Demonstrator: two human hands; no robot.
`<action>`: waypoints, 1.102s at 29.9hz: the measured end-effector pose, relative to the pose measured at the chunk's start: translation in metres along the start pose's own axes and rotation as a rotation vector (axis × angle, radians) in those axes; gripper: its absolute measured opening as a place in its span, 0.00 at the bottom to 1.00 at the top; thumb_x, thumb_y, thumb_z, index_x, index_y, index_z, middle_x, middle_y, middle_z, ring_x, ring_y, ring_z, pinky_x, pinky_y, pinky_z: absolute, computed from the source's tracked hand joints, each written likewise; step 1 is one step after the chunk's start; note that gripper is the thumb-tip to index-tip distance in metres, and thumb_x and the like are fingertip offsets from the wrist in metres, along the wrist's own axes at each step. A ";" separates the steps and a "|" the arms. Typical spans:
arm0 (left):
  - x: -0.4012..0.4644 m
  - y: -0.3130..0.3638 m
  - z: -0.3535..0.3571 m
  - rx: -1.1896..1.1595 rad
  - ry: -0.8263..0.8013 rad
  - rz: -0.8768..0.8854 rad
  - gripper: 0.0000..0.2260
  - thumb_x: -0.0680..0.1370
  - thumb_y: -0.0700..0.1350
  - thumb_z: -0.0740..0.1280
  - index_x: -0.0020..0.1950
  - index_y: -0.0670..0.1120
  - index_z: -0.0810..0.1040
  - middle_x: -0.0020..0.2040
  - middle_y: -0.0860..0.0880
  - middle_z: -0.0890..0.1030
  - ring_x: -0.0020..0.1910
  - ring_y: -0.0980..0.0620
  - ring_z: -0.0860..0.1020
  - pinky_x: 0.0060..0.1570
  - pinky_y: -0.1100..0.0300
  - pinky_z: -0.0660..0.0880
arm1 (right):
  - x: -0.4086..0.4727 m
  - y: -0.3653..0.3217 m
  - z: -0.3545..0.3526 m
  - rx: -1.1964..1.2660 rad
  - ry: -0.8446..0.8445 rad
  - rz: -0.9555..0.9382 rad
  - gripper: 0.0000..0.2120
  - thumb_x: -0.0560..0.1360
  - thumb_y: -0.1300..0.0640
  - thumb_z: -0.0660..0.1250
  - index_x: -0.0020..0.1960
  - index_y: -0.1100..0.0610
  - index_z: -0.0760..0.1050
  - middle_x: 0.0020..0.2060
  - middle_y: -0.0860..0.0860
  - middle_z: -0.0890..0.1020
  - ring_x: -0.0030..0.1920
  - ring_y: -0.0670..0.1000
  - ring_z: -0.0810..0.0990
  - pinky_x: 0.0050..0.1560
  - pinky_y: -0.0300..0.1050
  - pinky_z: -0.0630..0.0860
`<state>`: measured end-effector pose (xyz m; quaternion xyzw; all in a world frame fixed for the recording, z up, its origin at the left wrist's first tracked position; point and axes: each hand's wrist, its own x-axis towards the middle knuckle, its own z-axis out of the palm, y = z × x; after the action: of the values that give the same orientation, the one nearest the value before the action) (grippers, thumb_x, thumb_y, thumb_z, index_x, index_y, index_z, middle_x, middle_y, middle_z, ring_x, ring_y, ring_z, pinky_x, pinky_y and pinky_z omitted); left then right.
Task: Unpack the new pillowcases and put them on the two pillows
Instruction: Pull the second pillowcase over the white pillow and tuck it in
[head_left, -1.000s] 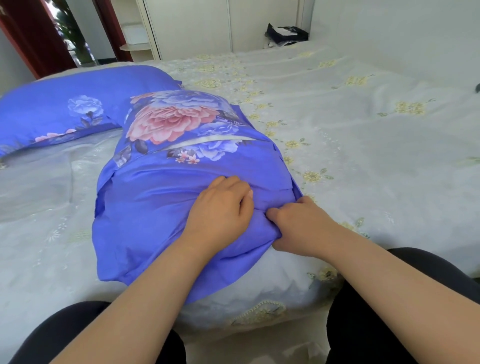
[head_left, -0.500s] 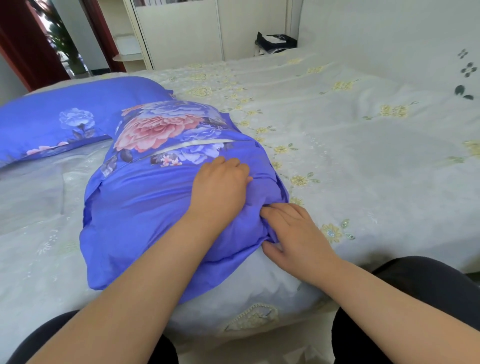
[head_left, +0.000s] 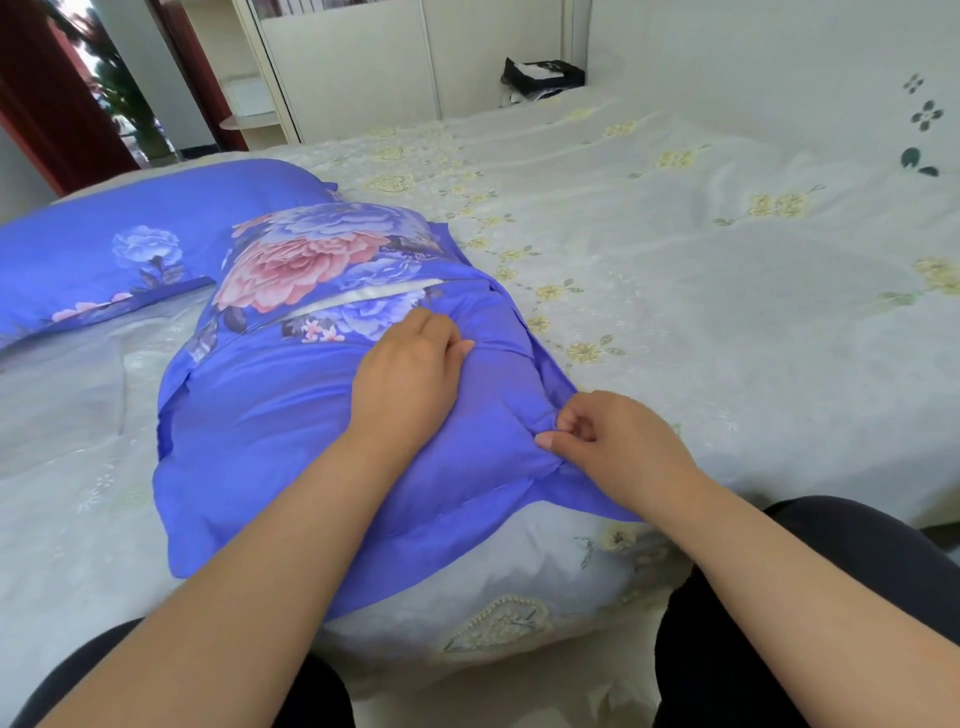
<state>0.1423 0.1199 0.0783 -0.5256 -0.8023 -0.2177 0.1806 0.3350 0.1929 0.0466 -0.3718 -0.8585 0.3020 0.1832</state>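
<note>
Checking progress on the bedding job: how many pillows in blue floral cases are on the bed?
2. One pillow lies at the bed's near edge under both hands; the other pillow lies behind it to the left. None seems hidden.

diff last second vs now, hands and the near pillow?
The right hand went from lying with fingers flat at the near pillow's corner to pinching the blue cover there. The left hand slid a little up the pillow toward the floral end, fingers curled into the fabric. Unchanged: the white strip showing at the cover's opening, the second pillow behind.
</note>
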 end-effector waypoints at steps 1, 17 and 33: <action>-0.003 0.002 -0.002 -0.033 0.042 0.028 0.08 0.78 0.49 0.64 0.46 0.44 0.75 0.47 0.45 0.74 0.47 0.43 0.73 0.39 0.53 0.68 | -0.004 -0.001 -0.004 -0.065 0.061 -0.018 0.11 0.74 0.44 0.67 0.37 0.48 0.70 0.33 0.45 0.71 0.35 0.43 0.69 0.32 0.36 0.62; -0.070 0.032 0.003 -0.151 -0.099 0.157 0.17 0.78 0.51 0.54 0.43 0.46 0.80 0.41 0.50 0.83 0.40 0.48 0.79 0.40 0.55 0.71 | -0.021 -0.019 0.033 1.527 0.163 0.260 0.06 0.76 0.62 0.63 0.41 0.58 0.73 0.35 0.55 0.76 0.36 0.52 0.73 0.41 0.43 0.73; -0.052 0.009 -0.032 -0.416 -0.051 -0.247 0.09 0.77 0.48 0.65 0.36 0.50 0.76 0.32 0.55 0.77 0.33 0.56 0.74 0.35 0.63 0.69 | -0.007 -0.047 0.055 0.750 0.280 -0.145 0.06 0.79 0.58 0.61 0.43 0.54 0.70 0.26 0.48 0.66 0.28 0.45 0.63 0.31 0.37 0.62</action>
<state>0.1724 0.0662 0.0796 -0.4545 -0.8028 -0.3854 0.0203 0.2848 0.1408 0.0357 -0.2552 -0.6796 0.5269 0.4421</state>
